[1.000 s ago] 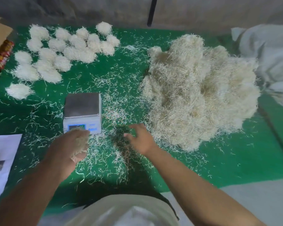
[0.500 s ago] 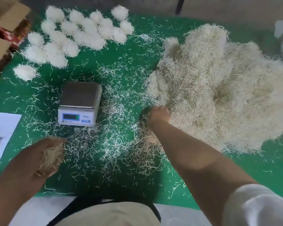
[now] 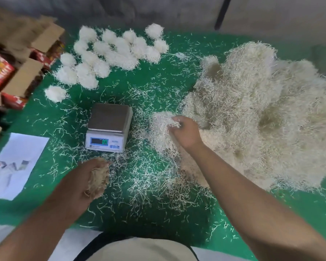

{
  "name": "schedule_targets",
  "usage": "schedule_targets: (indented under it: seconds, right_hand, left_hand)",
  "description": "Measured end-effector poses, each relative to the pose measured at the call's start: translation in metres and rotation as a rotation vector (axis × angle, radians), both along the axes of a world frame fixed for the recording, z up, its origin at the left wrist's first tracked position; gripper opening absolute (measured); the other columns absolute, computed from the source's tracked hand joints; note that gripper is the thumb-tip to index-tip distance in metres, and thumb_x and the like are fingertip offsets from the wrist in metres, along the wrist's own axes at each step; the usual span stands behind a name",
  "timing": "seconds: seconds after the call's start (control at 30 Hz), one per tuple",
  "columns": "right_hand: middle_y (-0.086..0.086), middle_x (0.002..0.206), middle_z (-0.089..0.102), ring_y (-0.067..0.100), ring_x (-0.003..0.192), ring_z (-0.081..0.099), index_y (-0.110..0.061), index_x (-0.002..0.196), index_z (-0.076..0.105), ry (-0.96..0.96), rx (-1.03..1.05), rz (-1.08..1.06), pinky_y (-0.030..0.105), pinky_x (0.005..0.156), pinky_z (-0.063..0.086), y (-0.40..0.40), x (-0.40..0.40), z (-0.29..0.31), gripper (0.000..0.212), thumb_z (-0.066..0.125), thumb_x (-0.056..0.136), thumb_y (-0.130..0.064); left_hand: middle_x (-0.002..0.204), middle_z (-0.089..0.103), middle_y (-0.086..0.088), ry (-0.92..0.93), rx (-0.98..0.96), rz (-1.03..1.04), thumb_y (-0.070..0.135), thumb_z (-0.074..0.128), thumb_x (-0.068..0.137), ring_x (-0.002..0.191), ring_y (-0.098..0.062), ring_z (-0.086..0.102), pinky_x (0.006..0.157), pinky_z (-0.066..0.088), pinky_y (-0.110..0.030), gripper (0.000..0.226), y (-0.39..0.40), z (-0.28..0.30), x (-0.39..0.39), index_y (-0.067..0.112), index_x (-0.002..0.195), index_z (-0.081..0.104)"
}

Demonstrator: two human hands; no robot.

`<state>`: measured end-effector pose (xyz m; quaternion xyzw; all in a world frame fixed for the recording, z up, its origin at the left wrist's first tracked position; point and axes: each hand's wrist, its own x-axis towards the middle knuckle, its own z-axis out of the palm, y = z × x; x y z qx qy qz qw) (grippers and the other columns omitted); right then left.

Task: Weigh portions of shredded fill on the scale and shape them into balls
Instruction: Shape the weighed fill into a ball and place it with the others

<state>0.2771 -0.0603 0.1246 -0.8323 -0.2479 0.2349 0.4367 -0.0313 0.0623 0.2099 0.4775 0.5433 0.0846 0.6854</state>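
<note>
From the head view, my left hand (image 3: 83, 178) is curled around a small wad of shredded fill (image 3: 98, 178), held low just in front of the scale (image 3: 108, 127). My right hand (image 3: 184, 132) pinches a fresh tuft (image 3: 163, 121) at the near edge of the big loose pile (image 3: 252, 113), fingers closed on the strands, the tuft lifted a little toward the scale. The scale's platform is bare, so I judge this portion is not yet weighed.

A good cluster of finished balls (image 3: 113, 53) lies on the green mat (image 3: 158, 83) at the far left, touching one another, with one ball (image 3: 55, 93) apart, nearer the scale. The pile is much larger than what is shaped, so I reckon most of the work remains. Loose strands litter the mat around the scale. Cardboard boxes (image 3: 23, 78) and a printed sheet (image 3: 15, 164) sit at the left edge.
</note>
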Motion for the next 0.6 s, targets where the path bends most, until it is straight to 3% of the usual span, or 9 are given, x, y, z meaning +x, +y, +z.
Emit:
schedule_targets:
  seconds: [0.07,0.13,0.2,0.27,0.3,0.37,0.43,0.5,0.6]
  right_hand:
    - [-0.025,0.113,0.06,0.018,0.118,0.05,-0.013,0.139,0.064,0.015,0.104,-0.044,-0.006,0.073,0.042,0.001,-0.008,0.023,0.044,0.076,0.096,-0.012]
    - [-0.011,0.133,0.065,0.016,0.118,0.057,-0.016,0.138,0.064,-0.031,0.131,-0.063,-0.008,0.075,0.04,0.001,-0.014,0.049,0.044,0.077,0.096,-0.017]
    - [0.001,0.153,0.056,0.012,0.127,0.062,-0.017,0.137,0.064,-0.038,0.156,-0.078,0.007,0.103,0.035,-0.001,-0.02,0.076,0.044,0.078,0.096,-0.023]
    - [0.003,0.154,0.056,0.01,0.134,0.053,-0.022,0.13,0.065,-0.012,0.187,-0.071,0.026,0.113,0.034,-0.007,-0.026,0.099,0.038,0.079,0.095,-0.027]
    - [0.003,0.152,0.058,0.005,0.125,0.055,-0.027,0.125,0.066,0.013,0.209,-0.066,0.031,0.112,0.039,-0.009,-0.03,0.11,0.034,0.079,0.094,-0.028]
    - [-0.003,0.142,0.063,-0.012,0.086,0.055,-0.036,0.119,0.066,0.072,0.231,-0.056,0.025,0.083,0.05,-0.015,-0.038,0.124,0.028,0.079,0.094,-0.031]
    - [-0.014,0.117,0.071,-0.008,0.057,0.051,-0.041,0.123,0.065,0.124,0.234,-0.066,0.019,0.064,0.044,-0.022,-0.045,0.135,0.032,0.078,0.095,-0.034]
    - [-0.015,0.104,0.07,-0.001,0.059,0.064,-0.039,0.133,0.062,0.161,0.235,-0.06,0.015,0.061,0.051,-0.027,-0.053,0.142,0.042,0.078,0.095,-0.035]
    - [-0.009,0.113,0.068,-0.004,0.067,0.068,-0.033,0.143,0.058,0.186,0.249,-0.059,0.011,0.059,0.053,-0.031,-0.064,0.144,0.053,0.078,0.094,-0.03]
  left_hand:
    - [0.091,0.08,-0.002,0.002,0.018,-0.109,0.027,0.076,0.085,0.09,-0.025,0.074,0.062,0.062,-0.035,0.011,0.005,0.011,0.009,0.023,0.094,0.081]
    - [0.097,0.079,-0.008,-0.002,0.079,-0.174,0.024,0.072,0.091,0.091,-0.021,0.073,0.068,0.06,-0.034,0.01,0.009,0.024,0.02,0.02,0.094,0.08]
    - [0.103,0.076,-0.011,-0.008,0.186,-0.269,0.02,0.069,0.096,0.087,-0.014,0.074,0.066,0.058,-0.028,0.014,0.016,0.036,0.03,0.015,0.107,0.074]
    - [0.11,0.073,-0.017,-0.033,0.215,-0.329,0.029,0.073,0.087,0.095,-0.03,0.074,0.066,0.058,-0.036,0.025,0.021,0.055,0.046,0.022,0.111,0.072]
    - [0.11,0.071,-0.018,-0.045,0.267,-0.382,0.035,0.075,0.078,0.094,-0.036,0.072,0.065,0.059,-0.038,0.035,0.024,0.062,0.054,0.029,0.112,0.071]
    - [0.109,0.063,-0.01,-0.081,0.402,-0.508,0.032,0.081,0.071,0.086,-0.029,0.069,0.059,0.061,-0.036,0.064,0.031,0.075,0.071,0.04,0.132,0.063]
    - [0.131,0.055,-0.001,-0.053,0.51,-0.62,0.033,0.088,0.079,0.107,-0.027,0.065,0.078,0.063,-0.037,0.093,0.036,0.083,0.09,0.04,0.157,0.039]
    - [0.164,0.034,-0.001,0.013,0.516,-0.75,0.055,0.089,0.072,0.143,-0.031,0.044,0.11,0.043,-0.053,0.114,0.039,0.086,0.107,0.043,0.162,0.021]
    - [0.171,0.023,0.002,0.01,0.431,-0.842,0.062,0.089,0.07,0.152,-0.027,0.032,0.118,0.032,-0.051,0.121,0.039,0.08,0.12,0.033,0.164,0.018]
